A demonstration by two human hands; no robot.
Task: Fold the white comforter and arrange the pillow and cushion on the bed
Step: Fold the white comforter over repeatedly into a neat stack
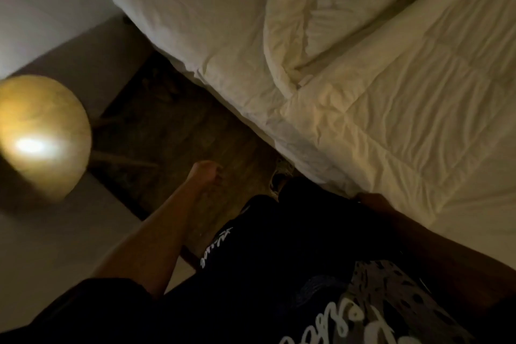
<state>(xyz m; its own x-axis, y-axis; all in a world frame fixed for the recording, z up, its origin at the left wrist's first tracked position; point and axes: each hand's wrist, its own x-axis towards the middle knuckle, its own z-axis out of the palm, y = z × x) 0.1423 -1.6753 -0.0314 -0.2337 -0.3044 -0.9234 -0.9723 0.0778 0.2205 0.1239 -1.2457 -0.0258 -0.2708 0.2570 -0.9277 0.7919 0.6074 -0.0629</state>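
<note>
The white comforter (377,70) is being seen lying rumpled over the bed (195,22), bunched into a thick ridge toward the upper middle and spread flatter, with quilted seams showing, toward the right; its near edge is hanging over the side of the bed just beside the person's legs. No container is being shown in the view. The left hand (208,173) is being held out over the dark wooden floor (167,126), apart from the bedding, with the fingers (216,176) curled loosely inward and nothing gripped. The right hand (368,200) is being held low at the comforter's near edge, in deep shadow; whether its fingers are closed on the fabric cannot be told. A lit round lamp (39,134) is glowing at the left, blurred, near a pale wall. A light-coloured shoe (280,176) is being seen on the floor close against the bed's side, below dark trousers (265,246) bearing white lettering.
</note>
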